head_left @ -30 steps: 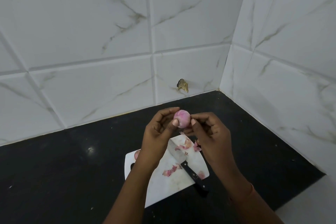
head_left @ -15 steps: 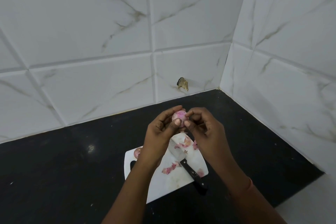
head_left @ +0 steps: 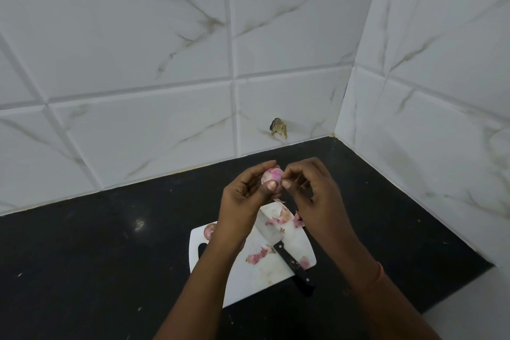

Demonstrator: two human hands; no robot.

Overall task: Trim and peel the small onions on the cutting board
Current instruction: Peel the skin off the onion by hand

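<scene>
While held above the board [head_left: 265, 279] at frame centre, the onion [head_left: 271, 175] sat clamped in the left hand [head_left: 242, 201] fingers; right hand [head_left: 314, 196] fingers pinched its skin. Knife [head_left: 287, 257], peels [head_left: 258, 255] and a second onion [head_left: 209, 230] lay on the board.

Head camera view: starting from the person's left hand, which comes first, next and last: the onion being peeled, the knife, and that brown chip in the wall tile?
1. The onion being peeled: pinched in the left hand itself, above the cutting board.
2. The knife: lying on the board, below and right of the hand.
3. The brown chip in the wall tile: on the back wall, beyond both hands.
</scene>
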